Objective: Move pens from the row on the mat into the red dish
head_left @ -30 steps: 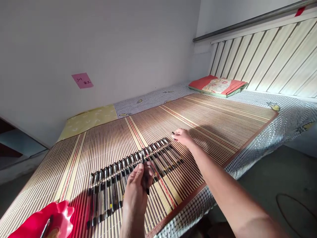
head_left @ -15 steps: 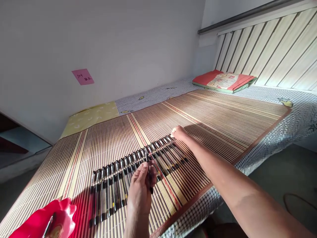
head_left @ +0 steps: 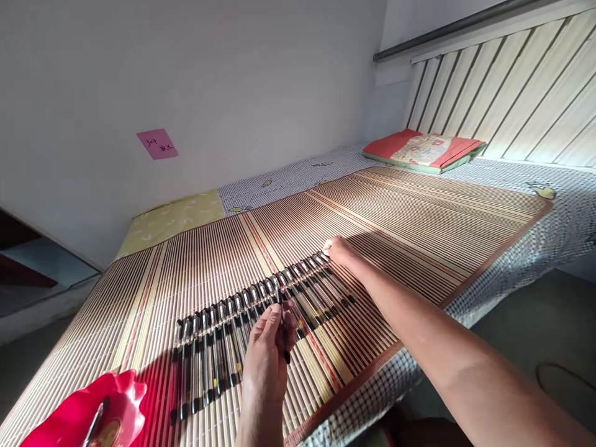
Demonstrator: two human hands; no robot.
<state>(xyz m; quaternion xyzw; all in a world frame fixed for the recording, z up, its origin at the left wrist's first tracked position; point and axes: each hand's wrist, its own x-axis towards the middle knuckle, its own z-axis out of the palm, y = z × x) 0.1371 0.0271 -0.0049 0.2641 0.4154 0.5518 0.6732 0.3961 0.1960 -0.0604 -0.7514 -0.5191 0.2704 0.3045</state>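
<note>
My left hand (head_left: 267, 338) is closed around a dark pen (head_left: 285, 355), held above the mat with one end pointing up and away from me. My right hand (head_left: 339, 249) rests at the far right end of a row of black pen caps (head_left: 237, 302) with silver clips. Its fingers are pinched together at the last cap, which they mostly hide. Below the caps lie several clear, black-ended pen bodies (head_left: 193, 379), side by side; my left hand covers part of that row.
A striped bamboo mat (head_left: 391, 211) covers the bed. At the lower left stands a red scalloped bowl (head_left: 60, 413) with a pen (head_left: 97, 422) in it. A folded red and floral cloth (head_left: 423, 151) lies near the white slatted headboard (head_left: 503, 93). A pink note (head_left: 157, 144) is on the wall.
Both hands keep nearly the same places and grips. The whole view has shifted very slightly, so the bowl and pens appear a little farther right.
</note>
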